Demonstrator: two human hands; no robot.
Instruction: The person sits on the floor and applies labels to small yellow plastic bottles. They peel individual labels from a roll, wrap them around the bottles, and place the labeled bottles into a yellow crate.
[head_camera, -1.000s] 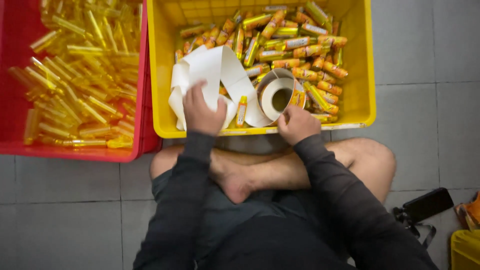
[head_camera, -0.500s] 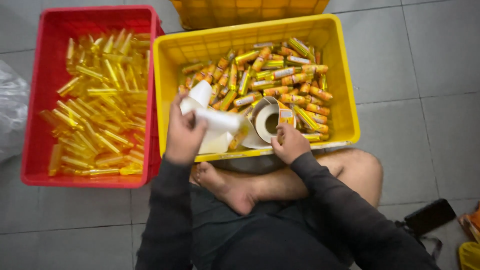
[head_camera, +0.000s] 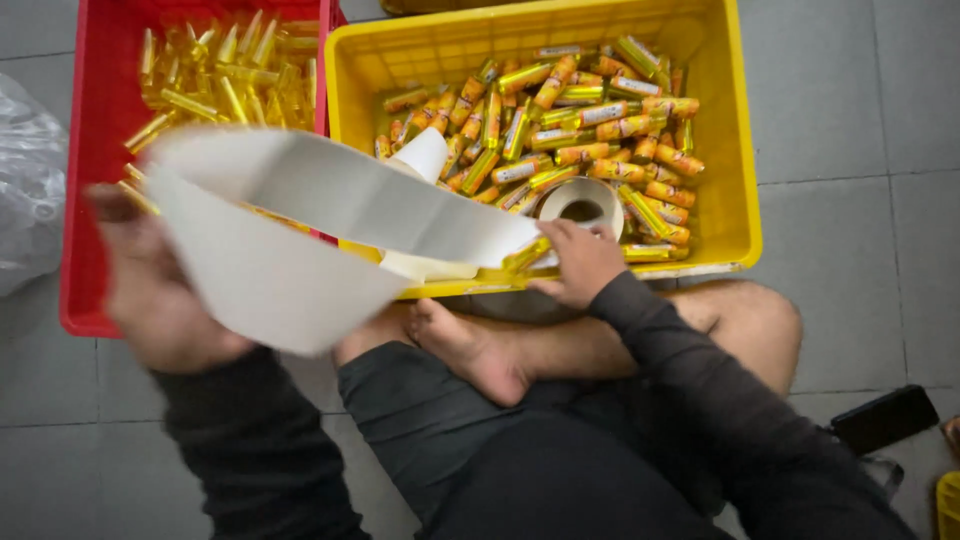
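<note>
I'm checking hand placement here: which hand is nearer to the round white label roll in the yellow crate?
The right hand is nearer: it rests at the round white label roll, against its lower edge. The left hand is far off, in front of the red crate, holding the loose white paper strip.

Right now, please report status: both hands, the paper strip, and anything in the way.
Left hand grips white paper strip, raised over red crate. Right hand on roll in yellow crate, holding a tube. Strip hides part of both crates.

Grey tiled floor (head_camera: 850, 120) with thin grout lines, evenly lit.
</note>
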